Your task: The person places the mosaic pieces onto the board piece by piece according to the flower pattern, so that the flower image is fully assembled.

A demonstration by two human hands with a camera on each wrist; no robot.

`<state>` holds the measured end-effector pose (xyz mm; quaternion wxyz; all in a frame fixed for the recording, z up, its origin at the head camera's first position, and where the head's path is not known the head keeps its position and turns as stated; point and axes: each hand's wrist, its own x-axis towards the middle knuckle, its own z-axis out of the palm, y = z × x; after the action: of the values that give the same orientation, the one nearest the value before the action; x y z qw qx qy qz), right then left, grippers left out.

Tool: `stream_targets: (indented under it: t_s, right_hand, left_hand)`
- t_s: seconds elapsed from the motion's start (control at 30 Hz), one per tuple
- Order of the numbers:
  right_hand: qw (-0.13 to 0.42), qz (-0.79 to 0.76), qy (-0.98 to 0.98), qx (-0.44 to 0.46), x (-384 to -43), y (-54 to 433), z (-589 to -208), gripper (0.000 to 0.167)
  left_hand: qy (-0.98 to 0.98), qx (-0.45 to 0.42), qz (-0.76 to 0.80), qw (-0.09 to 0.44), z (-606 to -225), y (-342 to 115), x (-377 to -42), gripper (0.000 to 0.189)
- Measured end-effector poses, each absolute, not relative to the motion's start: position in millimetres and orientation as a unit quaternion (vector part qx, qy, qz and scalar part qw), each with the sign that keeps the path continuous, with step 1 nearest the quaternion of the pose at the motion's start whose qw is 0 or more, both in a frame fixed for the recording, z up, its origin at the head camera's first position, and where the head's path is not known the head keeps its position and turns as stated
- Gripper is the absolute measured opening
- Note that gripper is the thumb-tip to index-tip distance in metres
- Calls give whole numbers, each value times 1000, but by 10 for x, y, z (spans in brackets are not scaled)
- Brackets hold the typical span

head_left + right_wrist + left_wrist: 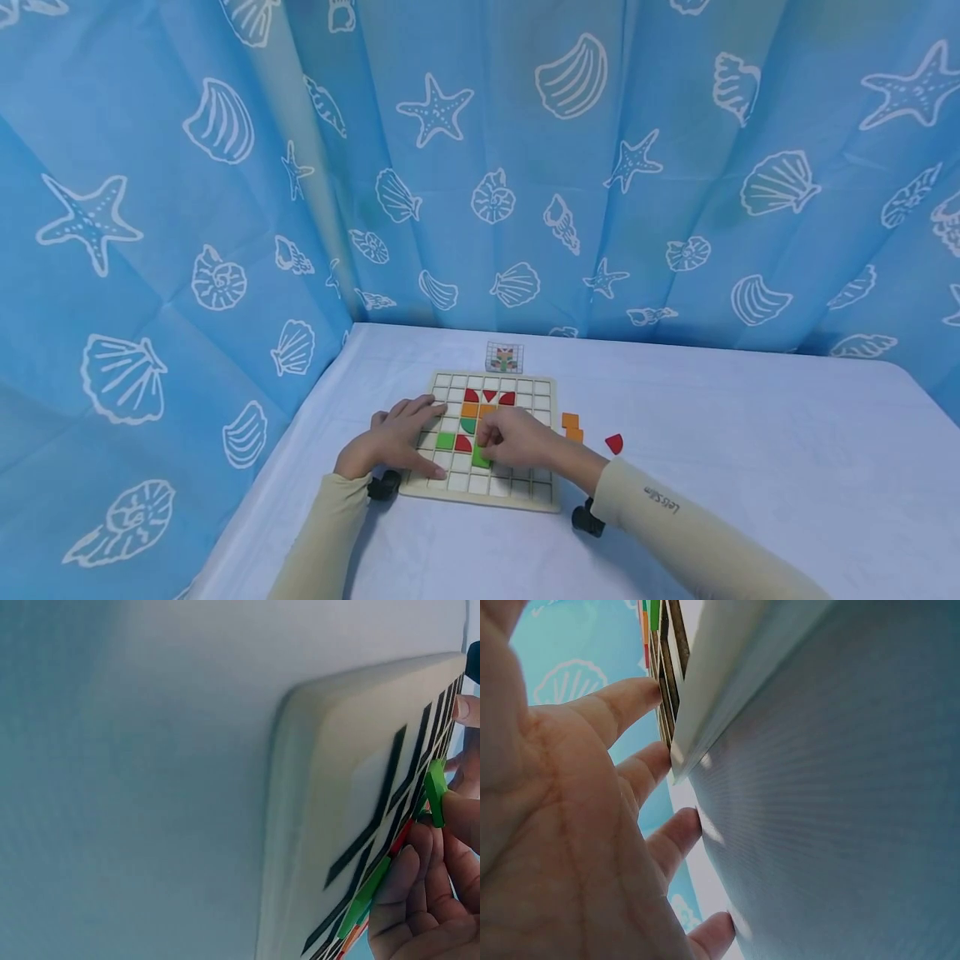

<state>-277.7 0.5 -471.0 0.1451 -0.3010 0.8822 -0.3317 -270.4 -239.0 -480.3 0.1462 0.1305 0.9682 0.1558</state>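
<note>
A cream grid board (517, 502) lies on the table, with red, orange and green tiles in its squares. My left hand (397, 437) spreads over the board's left side, its fingers (641, 697) reaching the edge. Over the lower middle, my right hand (516, 437) pinches a green tile (435, 793), which stands tilted just above the grid. Another green tile (365, 898) and a red tile (402, 837) lie beside those fingers. A green square (446, 441) and a red quarter-round tile (463, 443) sit left of the right hand, which hides some squares.
A small pattern card (504, 357) stands behind the board. Orange square tiles (571, 421) and a loose red quarter-round tile (614, 443) lie on the white tablecloth (750, 467) to the right. A blue shell-print curtain (465, 208) closes off the back and left.
</note>
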Motion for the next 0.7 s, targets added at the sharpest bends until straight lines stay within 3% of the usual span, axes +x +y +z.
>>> stream_targets:
  t_s: [0.7]
  right_hand:
    - [156,-310,882,-319,-2772,-1,-4740,7]
  left_hand:
    - [968,136,154,145,-4799,-2395,-2691,105]
